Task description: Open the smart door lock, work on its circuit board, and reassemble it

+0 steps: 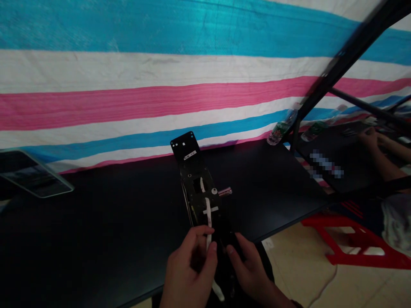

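A long black plate-like device (188, 164) with holes and a small white label lies on the table, its near end reaching over the front edge. A white flat strap (208, 209) threads through an opening and runs down along it. My left hand (194, 265) pinches this strap between thumb and fingers. Against the dark near end of the device, my right hand (248, 263) is closed on its right side, thumb on top; its fingertips are partly hidden. A shiny pinkish cylinder (224, 192) juts from the device's right side.
On the black table (96, 222), a tablet-like screen (35, 173) leans at the left. A plastic bottle (278, 131) stands at the back right, beside a black metal frame (340, 68). Another person's hands (370, 139) rest over the neighbouring table, near a red stool (346, 248).
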`<state>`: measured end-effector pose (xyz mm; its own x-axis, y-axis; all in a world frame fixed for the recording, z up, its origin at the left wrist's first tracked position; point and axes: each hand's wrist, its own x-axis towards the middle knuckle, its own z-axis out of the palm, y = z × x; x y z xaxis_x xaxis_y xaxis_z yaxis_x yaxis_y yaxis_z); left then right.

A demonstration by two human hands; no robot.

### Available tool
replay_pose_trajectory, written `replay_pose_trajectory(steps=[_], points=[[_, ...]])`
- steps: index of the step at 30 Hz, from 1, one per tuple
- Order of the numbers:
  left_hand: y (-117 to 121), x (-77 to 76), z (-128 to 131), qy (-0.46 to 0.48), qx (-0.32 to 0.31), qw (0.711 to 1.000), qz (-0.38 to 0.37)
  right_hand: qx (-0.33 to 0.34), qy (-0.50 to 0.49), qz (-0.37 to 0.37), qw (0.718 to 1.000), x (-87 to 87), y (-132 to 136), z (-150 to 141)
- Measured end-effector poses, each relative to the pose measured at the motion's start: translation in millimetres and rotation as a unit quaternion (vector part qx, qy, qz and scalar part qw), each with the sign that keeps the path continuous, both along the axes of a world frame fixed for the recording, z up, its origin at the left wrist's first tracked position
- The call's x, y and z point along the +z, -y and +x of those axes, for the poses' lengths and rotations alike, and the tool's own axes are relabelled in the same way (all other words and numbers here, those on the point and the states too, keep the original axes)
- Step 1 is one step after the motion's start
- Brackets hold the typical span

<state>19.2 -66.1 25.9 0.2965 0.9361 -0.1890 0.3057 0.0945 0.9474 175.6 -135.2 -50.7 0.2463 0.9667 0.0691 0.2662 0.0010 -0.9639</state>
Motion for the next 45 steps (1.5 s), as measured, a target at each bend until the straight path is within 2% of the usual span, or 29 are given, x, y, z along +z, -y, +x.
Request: replay_pose_trajectory(steps=[3, 6, 8, 10, 13, 16, 18, 22, 29, 33, 36, 40, 45], points=[[2.5, 3.4, -9.8, 0.02, 0.001, 1.0, -0.009, -0.014, 0.022, 0.027, 0.999, -4.1, -5.1, -0.7], [3.6, -1.6, -16.7, 0.036, -0.002, 0.999, -0.017, -0.038, 0.037, 0.053, 0.997, -10.7, -6.2, -5.1], [4.0, -11.9, -19.0, 0.035, 0.015, 0.999, -0.013, -0.051, 0.036, 0.059, 0.996, -13.8, -4.5, -9.4], [3.3, -25.9, -18.6, 0.018, 0.07, 0.997, 0.014, -0.059, 0.031, 0.054, 0.996, -14.9, -1.8, -13.5], [-0.4, -45.6, -11.5, -0.012, 0.161, 0.982, 0.094, -0.062, 0.015, 0.04, 0.997, -14.5, 2.3, -17.6], [-4.2, -56.1, 1.9, -0.042, 0.169, 0.972, 0.157, -0.056, 0.006, 0.038, 0.998, -15.3, 4.7, -19.2], [-4.9, -59.3, 10.7, -0.059, 0.158, 0.972, 0.166, -0.047, 0.004, 0.043, 0.998, -17.3, 5.3, -20.0], [-3.5, -65.5, 20.1, -0.054, 0.153, 0.976, 0.147, -0.044, 0.0, 0.063, 0.997, -22.2, 6.7, -24.1], [-0.4, -80.3, 19.7, 0.0, 0.143, 0.982, 0.125, -0.086, 0.057, 0.078, 0.992, -24.5, 6.1, -31.1], [3.7, -86.5, 17.2, 0.053, 0.147, 0.984, 0.084, -0.052, 0.089, 0.069, 0.992, -23.7, 0.0, -28.8], [4.1, -85.1, 15.8, 0.078, 0.158, 0.983, 0.055, -0.014, 0.124, 0.064, 0.99, -24.2, -2.1, -26.5], [-6.6, -79.4, 19.0, 0.083, 0.207, 0.975, 0.004, 0.018, 0.151, 0.054, 0.987, -25.0, -0.5, -24.0], [-22.1, -77.5, 26.2, 0.122, 0.195, 0.973, -0.012, 0.029, 0.153, 0.041, 0.987, -23.0, -2.7, -21.1]])
